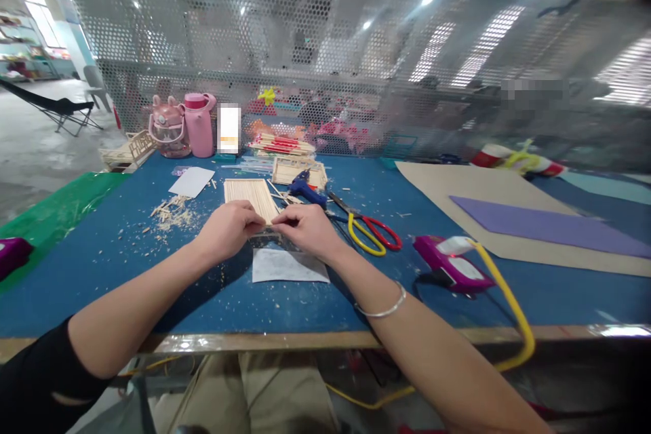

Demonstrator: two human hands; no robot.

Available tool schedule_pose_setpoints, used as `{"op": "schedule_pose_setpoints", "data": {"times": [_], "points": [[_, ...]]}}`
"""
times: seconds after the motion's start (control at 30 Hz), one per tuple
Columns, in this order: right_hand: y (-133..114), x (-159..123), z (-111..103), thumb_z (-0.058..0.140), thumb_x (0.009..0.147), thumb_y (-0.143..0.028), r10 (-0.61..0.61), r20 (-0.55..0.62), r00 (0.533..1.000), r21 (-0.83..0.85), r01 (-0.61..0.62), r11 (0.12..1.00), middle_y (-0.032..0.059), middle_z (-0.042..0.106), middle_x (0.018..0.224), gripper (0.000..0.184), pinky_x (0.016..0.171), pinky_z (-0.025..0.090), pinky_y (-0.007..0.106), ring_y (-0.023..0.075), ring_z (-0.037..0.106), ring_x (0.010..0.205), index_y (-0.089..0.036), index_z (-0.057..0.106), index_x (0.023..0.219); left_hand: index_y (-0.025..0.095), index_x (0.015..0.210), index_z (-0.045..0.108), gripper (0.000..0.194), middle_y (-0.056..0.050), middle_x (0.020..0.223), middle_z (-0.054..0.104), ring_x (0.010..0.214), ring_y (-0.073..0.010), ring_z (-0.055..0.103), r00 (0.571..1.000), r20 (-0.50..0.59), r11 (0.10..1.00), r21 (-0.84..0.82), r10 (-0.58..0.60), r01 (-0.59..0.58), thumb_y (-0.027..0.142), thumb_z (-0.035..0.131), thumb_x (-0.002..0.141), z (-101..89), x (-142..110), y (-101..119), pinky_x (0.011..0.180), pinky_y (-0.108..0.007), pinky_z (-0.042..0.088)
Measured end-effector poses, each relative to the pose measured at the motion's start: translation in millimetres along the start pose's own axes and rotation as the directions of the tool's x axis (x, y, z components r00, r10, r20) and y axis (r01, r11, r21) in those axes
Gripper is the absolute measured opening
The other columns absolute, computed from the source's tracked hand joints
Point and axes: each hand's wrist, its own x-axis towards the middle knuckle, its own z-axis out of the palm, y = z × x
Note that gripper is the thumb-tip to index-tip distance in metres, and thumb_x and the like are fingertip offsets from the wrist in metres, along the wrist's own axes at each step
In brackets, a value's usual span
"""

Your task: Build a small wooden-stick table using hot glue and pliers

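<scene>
A flat panel of pale wooden sticks [249, 195] laid side by side is in front of me, its near edge at my fingertips. My left hand [234, 227] is closed, thumb and fingers pinching the near edge. My right hand [309, 229] pinches the near right corner, the fingertips of both hands almost meeting. Any small piece between the fingertips is hidden. Just below the hands lies a white paper sheet [289, 266]. A blue glue gun [305, 188] and scissors [367, 234] with one yellow and one red handle lie to the right of the panel.
Wood scraps [175, 213] and a white card [192, 182] lie left. Behind stand a pink bottle [200, 125], a lit phone [228, 129] and a stick frame [282, 173]. A purple device [452, 264] with a yellow cable and a purple sheet [549, 227] are right.
</scene>
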Motion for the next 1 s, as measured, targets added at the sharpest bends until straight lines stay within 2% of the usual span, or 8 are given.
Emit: {"op": "schedule_pose_setpoints", "data": {"times": [0.17,0.3,0.47,0.57,0.73,1.0], "points": [[-1.4,-1.5,3.0,0.065,0.07,-0.016,0.095,-0.012,0.995,0.072,-0.094,0.993,0.0026,0.069,0.068,0.007,0.057,0.043,0.022,0.0122,0.06,0.059,-0.017,0.071,0.07,0.021,0.08,0.072,0.015,-0.003,0.074,0.065,0.065,-0.0125,0.057,0.999,0.012,0.998,-0.056,-0.04,0.041,0.022,0.058,0.076,-3.3,0.2,-1.5,0.063,-0.025,0.043],[-0.7,-2.0,3.6,0.064,0.07,-0.015,0.117,-0.005,0.993,0.09,-0.116,0.989,0.003,0.07,0.069,0.009,0.057,0.043,0.022,0.0122,0.06,0.06,-0.016,0.072,0.072,0.021,0.077,0.072,0.013,-0.003,0.073,0.065,0.068,-0.013,0.057,0.999,0.031,0.999,-0.015,-0.034,0.035,0.027,0.061,0.074,-17.8,-7.8,-12.9,0.065,-0.024,0.042],[-3.5,-1.9,2.4,0.063,0.07,-0.017,0.142,0.017,0.99,0.108,-0.143,0.984,0.0023,0.07,0.067,0.009,0.055,0.042,0.022,0.0121,0.059,0.059,-0.016,0.072,0.071,0.022,0.078,0.072,0.015,-0.002,0.07,0.067,0.064,-0.0137,0.058,0.982,0.123,0.986,-0.061,-0.145,0.154,0.032,0.065,0.069,-41.0,-22.4,-39.4,0.061,-0.025,0.041],[-4.5,-1.8,1.9,0.062,0.07,-0.017,0.157,0.019,0.987,0.121,-0.159,0.98,0.0027,0.07,0.067,0.009,0.056,0.042,0.022,0.0124,0.06,0.059,-0.016,0.071,0.07,0.023,0.076,0.071,0.015,-0.001,0.073,0.07,0.066,-0.0146,0.06,0.968,0.158,0.97,-0.116,-0.196,0.215,0.033,0.062,0.069,-47.1,-25.3,-47.3,0.064,-0.025,0.042],[-2.0,-2.2,3.2,0.063,0.069,-0.019,0.164,0.013,0.986,0.136,-0.164,0.977,0.0026,0.069,0.064,0.009,0.054,0.041,0.023,0.0122,0.058,0.057,-0.015,0.071,0.07,0.019,0.074,0.068,0.028,0.0,0.061,0.064,0.056,-0.0124,0.052,0.93,0.197,0.931,-0.135,-0.312,0.34,0.043,0.052,0.075,-42.4,-23.9,-46.5,0.054,-0.023,0.036],[-1.8,-2.7,3.1,0.061,0.071,-0.02,0.128,0.013,0.992,0.106,-0.129,0.986,0.0014,0.067,0.062,0.01,0.052,0.039,0.022,0.0108,0.055,0.054,-0.015,0.069,0.069,0.018,0.071,0.064,0.028,0.001,0.059,0.059,0.054,-0.0114,0.049,0.911,0.243,0.897,-0.218,-0.333,0.386,0.045,0.055,0.071,-30.9,-23.3,-49.3,0.051,-0.023,0.035]]}}
